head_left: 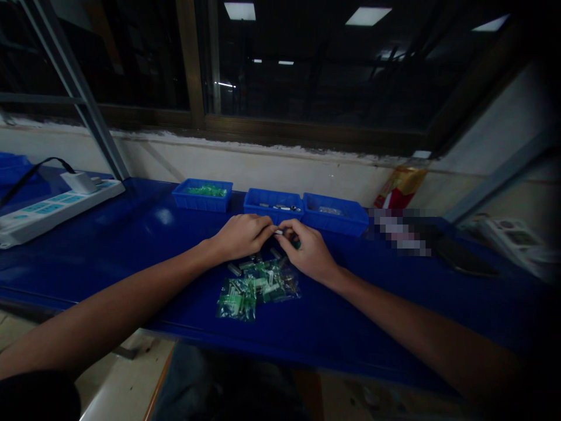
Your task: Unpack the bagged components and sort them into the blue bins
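Note:
My left hand (245, 235) and my right hand (307, 248) meet above the blue table, fingertips closed together. Between them is a small pale, shiny piece (279, 232), too small to name, pinched by my right thumb and forefinger. The left fingertips touch its near end or lie right beside it; I cannot tell whether they grip it. Something green shows partly inside my right fingers. Just below the hands lie clear bags with green print (236, 299) holding small parts, and several loose metal cylinders (235, 269).
Along the back stand a blue bin of green pieces (203, 204), a blue bin of metal parts (272, 213) and a third blue bin (335, 223). A white power strip (61, 213) lies left. A dark flat object (467, 257) lies right, near a red and gold packet (401, 187).

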{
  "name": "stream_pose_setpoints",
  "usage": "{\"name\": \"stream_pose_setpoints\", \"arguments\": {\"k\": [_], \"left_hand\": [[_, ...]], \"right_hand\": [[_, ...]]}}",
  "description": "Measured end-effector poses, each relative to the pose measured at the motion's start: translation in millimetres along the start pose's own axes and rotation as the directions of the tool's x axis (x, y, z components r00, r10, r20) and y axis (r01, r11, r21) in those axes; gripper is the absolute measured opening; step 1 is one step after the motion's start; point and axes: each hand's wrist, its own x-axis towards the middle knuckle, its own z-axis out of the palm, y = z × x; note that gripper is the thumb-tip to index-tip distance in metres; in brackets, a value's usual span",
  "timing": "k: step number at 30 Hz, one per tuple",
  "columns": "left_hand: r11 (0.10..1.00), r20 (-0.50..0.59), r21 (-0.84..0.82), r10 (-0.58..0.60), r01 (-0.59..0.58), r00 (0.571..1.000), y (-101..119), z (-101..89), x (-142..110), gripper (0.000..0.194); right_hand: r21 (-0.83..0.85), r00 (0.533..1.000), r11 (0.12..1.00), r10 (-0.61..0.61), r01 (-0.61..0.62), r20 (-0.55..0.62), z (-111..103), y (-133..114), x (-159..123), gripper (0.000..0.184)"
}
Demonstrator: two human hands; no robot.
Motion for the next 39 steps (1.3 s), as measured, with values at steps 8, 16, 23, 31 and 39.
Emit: {"name": "stream_pose_setpoints", "arguments": {"k": [8,16,23,31,39], "left_hand": [[0.996,-0.039,-0.088,0.013,-0.016,0.999,0.6,-3.0,-1.4,0.028],[0.998,-0.062,-0.060,0.017,-0.020,0.998,2.2,0.5,-2.6,0.023],[1.000,-0.031,-0.013,-0.021,0.020,0.999,3.8,-2.3,-1.5,0.030],[0.999,-0.013,0.023,-0.031,0.031,0.999,5.2,-5.6,-1.3,0.039],[0.999,-0.061,-0.030,-0.042,0.040,0.997,4.8,-5.0,-1.2,0.037]], "right_hand": [[0.004,1.000,1.000,0.019,-0.019,0.006,-2.0,-1.8,0.6,0.019],[-0.008,0.999,1.000,0.025,-0.025,0.021,-4.9,-5.2,2.4,0.028],[0.045,1.000,0.999,0.012,-0.011,-0.025,-1.8,-3.7,-0.3,0.021],[0.049,0.997,0.998,-0.035,0.039,-0.075,-3.3,-6.7,-0.1,0.011],[0.037,0.994,0.998,-0.052,0.056,-0.097,-6.0,-10.3,1.2,0.009]]}}
